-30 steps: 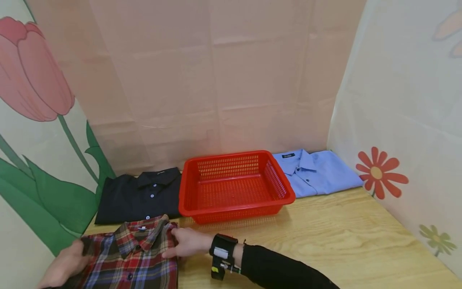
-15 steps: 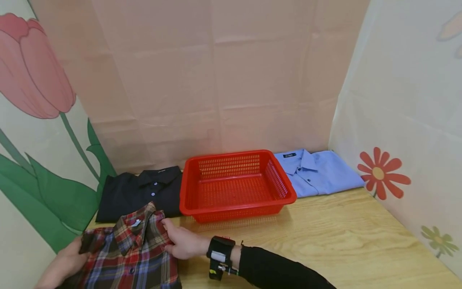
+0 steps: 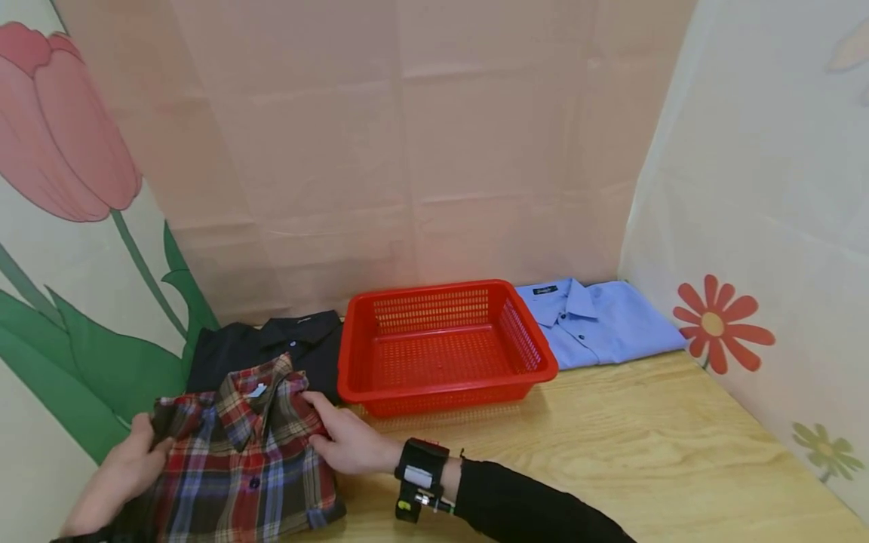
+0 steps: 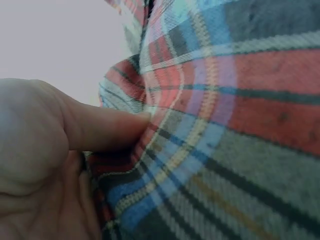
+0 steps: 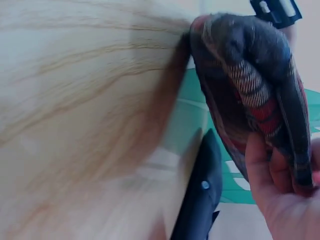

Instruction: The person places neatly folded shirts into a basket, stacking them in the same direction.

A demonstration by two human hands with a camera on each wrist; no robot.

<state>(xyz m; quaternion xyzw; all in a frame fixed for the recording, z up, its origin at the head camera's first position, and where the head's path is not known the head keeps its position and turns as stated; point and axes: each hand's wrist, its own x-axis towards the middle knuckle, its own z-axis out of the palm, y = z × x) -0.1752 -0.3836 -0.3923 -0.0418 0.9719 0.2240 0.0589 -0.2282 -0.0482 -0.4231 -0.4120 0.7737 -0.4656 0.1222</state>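
Between your left hand (image 3: 129, 469) and right hand (image 3: 354, 441), at the near left of the bench (image 3: 624, 445): folded plaid shirt (image 3: 237, 483), collar end away from you. Left pinches the shirt's left edge, thumb laid over the front. Right grips the opposite edge, beside the collar; your right wrist view shows the folds there raised off the wood. Beyond the collar, a black shirt (image 3: 231, 351), partly covered from above; red basket (image 3: 444, 402) next to it, blue shirt (image 3: 621, 324) on the basket's far right.

The head view looks forward and down; both wrist views share the plaid shirt (image 3: 237, 469) up close.
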